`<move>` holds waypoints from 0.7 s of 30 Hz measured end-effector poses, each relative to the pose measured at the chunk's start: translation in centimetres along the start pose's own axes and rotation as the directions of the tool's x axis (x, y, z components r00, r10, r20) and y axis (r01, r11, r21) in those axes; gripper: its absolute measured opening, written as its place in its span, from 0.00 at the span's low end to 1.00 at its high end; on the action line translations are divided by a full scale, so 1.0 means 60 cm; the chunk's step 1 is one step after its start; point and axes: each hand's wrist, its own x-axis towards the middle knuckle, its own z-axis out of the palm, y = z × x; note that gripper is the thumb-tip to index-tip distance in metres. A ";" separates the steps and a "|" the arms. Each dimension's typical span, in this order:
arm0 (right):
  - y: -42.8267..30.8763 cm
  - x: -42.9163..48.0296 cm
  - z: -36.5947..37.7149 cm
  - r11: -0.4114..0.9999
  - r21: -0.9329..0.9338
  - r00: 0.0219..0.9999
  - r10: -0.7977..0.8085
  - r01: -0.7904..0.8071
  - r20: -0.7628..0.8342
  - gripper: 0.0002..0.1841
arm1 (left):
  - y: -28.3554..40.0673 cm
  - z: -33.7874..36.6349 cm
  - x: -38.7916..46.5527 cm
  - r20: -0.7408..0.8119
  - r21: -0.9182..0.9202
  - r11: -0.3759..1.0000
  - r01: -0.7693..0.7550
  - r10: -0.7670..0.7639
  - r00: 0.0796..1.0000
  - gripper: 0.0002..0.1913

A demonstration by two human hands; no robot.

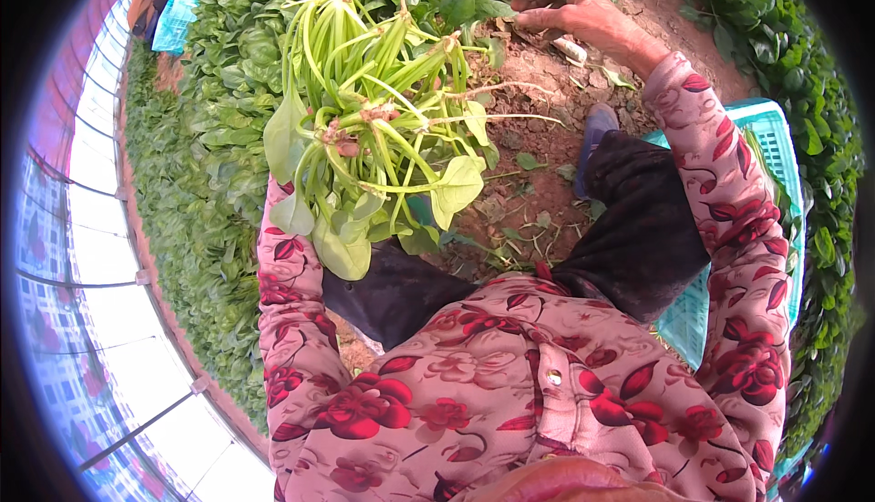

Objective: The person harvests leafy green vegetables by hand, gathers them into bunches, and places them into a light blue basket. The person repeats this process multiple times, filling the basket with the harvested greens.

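Observation:
A large loose bunch of spinach plants (383,112) is raised in front of me, its roots and pale stems uppermost and its leaves hanging down. My left sleeve runs up behind it. The leaves hide my left hand, which appears to carry the bunch from beneath. My right hand (581,13) reaches forward over the soil, thumb and fingers apart, with its fingertips beside the leaves of growing spinach (456,4). Just under that hand shows a pale stick-like piece (571,51); whether the hand touches it I cannot tell.
A turquoise plastic crate (769,126) with greens inside stands beside my right arm. Dense spinach beds lie left (212,181) and right (813,140) of the bare soil path (513,208). Far left, a person (147,6) is near another turquoise crate (176,18), by the greenhouse wall (102,229).

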 end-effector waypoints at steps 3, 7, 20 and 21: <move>-0.012 0.002 0.053 0.989 0.129 0.960 0.032 -0.070 0.277 0.21 | -0.004 -0.008 -0.008 -0.013 0.000 1.000 0.002 -0.002 1.000 0.23; -0.016 0.013 0.121 0.887 0.372 0.856 0.049 -0.274 0.514 0.26 | 0.003 -0.002 -0.009 -0.018 0.019 1.000 -0.001 0.001 1.000 0.22; -0.007 0.028 0.095 0.921 0.379 0.934 -0.052 -0.091 0.352 0.16 | -0.028 -0.100 -0.005 -0.144 0.050 0.998 0.024 -0.017 0.989 0.20; -0.009 0.025 0.094 0.946 0.321 0.946 -0.057 -0.051 0.318 0.15 | -0.030 -0.113 -0.005 -0.166 0.050 0.998 0.037 -0.028 0.986 0.20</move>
